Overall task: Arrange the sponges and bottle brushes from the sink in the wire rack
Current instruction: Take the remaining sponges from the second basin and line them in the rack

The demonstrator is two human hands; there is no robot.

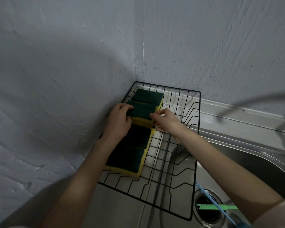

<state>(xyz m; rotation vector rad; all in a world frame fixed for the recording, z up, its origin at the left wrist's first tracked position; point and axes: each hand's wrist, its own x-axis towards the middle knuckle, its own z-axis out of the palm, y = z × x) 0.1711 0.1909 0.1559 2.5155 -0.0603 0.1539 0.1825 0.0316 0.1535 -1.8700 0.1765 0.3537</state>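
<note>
A black wire rack (194,145) sits in the wall corner, partly over the steel sink (247,163). Several yellow sponges with dark green scouring tops lie in a row along the rack's left side. My left hand (118,122) and my right hand (166,122) both grip one sponge (141,110) in the middle of the row, from its left and right ends. More sponges lie behind it (148,95) and in front of it (127,159). A green brush handle (219,207) and a blue brush handle (211,199) lie across the sink drain.
Rough grey walls meet in a corner just behind the rack. The drain (207,209) is at the sink's bottom, below the rack's near right corner. The right half of the rack holds nothing. A dark curved tap (253,102) blurs across the right.
</note>
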